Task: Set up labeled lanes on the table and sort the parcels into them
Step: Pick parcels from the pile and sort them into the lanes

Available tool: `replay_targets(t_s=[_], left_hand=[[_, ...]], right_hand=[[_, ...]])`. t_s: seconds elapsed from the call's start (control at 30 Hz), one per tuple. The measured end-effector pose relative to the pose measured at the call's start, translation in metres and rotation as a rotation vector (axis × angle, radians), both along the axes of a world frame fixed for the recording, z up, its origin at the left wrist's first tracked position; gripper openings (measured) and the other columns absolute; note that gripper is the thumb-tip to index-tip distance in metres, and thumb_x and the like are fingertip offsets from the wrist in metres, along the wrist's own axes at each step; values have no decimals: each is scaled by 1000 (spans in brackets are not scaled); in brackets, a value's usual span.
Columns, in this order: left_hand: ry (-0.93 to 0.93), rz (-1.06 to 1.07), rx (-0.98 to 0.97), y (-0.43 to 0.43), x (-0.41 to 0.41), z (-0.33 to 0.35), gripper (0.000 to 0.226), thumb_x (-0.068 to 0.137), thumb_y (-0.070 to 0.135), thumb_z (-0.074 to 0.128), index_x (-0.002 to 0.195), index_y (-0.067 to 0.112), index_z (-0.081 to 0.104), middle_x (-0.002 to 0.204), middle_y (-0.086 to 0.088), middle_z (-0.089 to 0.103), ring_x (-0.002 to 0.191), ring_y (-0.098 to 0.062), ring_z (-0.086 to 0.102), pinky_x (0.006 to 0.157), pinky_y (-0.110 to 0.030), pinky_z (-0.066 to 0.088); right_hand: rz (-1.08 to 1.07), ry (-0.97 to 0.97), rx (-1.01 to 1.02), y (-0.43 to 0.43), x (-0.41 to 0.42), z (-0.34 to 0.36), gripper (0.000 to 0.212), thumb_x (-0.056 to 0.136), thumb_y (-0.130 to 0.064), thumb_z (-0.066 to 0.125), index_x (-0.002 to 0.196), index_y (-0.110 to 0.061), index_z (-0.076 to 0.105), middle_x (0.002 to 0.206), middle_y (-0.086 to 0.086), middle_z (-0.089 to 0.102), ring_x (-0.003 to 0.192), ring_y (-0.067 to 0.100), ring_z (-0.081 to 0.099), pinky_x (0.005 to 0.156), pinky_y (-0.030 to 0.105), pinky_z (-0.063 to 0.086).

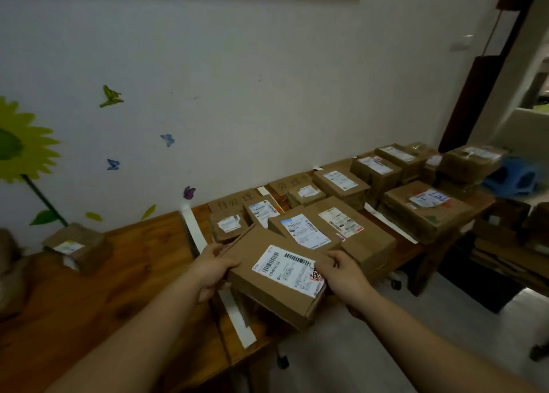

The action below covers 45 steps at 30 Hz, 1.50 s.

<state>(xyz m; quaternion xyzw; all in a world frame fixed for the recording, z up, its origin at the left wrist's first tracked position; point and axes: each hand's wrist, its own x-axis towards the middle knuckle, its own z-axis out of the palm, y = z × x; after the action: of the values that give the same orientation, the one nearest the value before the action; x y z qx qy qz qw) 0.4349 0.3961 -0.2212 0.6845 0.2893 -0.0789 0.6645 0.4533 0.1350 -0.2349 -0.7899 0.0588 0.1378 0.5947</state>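
Left hand (212, 269): gripping the left edge of the held parcel (276, 282), thumb lying on top, fingers curling underneath.
Right hand (344, 274): doing the same on the held parcel's right edge, thumb pressing by the shipping label.
Held parcel: brown cardboard box, white label facing up, sticking out past the near edge of the wooden table (118, 274). Can't tell if it's resting on the table or being lifted.
White strip (240, 324): lying on the table just left of the held parcel, running back toward the wall.
Big box (356, 244): sitting right behind the held parcel, showing two labels, with a small box (227, 226) sitting behind-left of the held parcel.
Cardboard signs (234, 204): lying further behind the held parcel by the wall; writing's too blurry to read.
Lone parcel (77, 245): sitting well to the left of the held parcel, near the wall.
Far pile (424, 208): more labelled boxes crowding the table well behind-right of the held parcel.
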Motion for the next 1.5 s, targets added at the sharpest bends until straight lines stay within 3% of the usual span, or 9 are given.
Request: replay_targets(t_s=[0.1,0.2,0.33,0.5,0.63,0.73,0.83,1.23,1.5], left_hand=[[-82,326,75,-5,1,-7,73,78,9,73,136,11,28,122,-17,50,86,-25,56,64,-34,52],[-118,396,80,-2,3,-13,67,78,10,74,131,7,33,120,-17,54,85,-23,57,70,-33,51],[-62,138,84,-7,2,-27,67,79,1,69,137,16,38,94,4,59,78,-14,60,49,-21,49],[-20,-214,337,-15,-3,-49,76,78,4,71,142,17,33,131,-3,52,98,-9,51,64,-11,50],[-28,-455,526,-17,3,-64,77,79,15,71,145,18,30,147,0,30,128,-20,39,106,-34,41],[-9,-526,615,-21,8,-69,81,82,22,68,149,20,21,152,6,15,130,-19,36,103,-24,37],[-4,-565,667,-22,11,-70,85,83,25,68,150,25,15,156,9,5,134,-19,31,107,-29,36],[253,-283,923,84,-44,-6,81,87,50,56,150,25,11,159,-7,-2,145,-29,0,116,-38,10],[275,34,946,237,-159,35,84,84,47,63,150,23,16,158,-9,7,144,-28,9,117,-38,15]], right_hand=[[135,-7,-57,14,-3,-10,41,91,-34,58,129,-23,49,116,-4,61,104,15,60,92,40,51],[320,8,-29,28,-4,-17,70,89,-27,62,148,-35,25,144,-2,40,123,17,49,101,37,44],[408,-13,-162,45,-6,-31,78,88,-37,64,149,-39,16,149,-2,19,133,22,34,109,38,32],[398,-143,-392,59,-1,-51,64,92,-40,57,147,-38,24,143,3,28,125,20,43,101,33,41],[422,-196,-579,58,9,-62,62,93,-43,54,145,-32,24,141,5,30,120,21,48,98,31,45],[499,-247,-735,55,17,-66,55,95,-41,51,143,-29,29,143,7,24,113,17,51,96,27,44],[620,-246,-844,55,27,-65,53,97,-40,46,145,-25,30,150,10,16,118,19,52,101,30,43],[846,-653,-788,136,45,3,51,91,-56,44,133,-26,48,130,3,49,115,19,48,97,36,41],[1043,-724,-811,295,11,35,63,90,-60,45,138,-19,45,136,11,44,125,31,43,103,39,39]])
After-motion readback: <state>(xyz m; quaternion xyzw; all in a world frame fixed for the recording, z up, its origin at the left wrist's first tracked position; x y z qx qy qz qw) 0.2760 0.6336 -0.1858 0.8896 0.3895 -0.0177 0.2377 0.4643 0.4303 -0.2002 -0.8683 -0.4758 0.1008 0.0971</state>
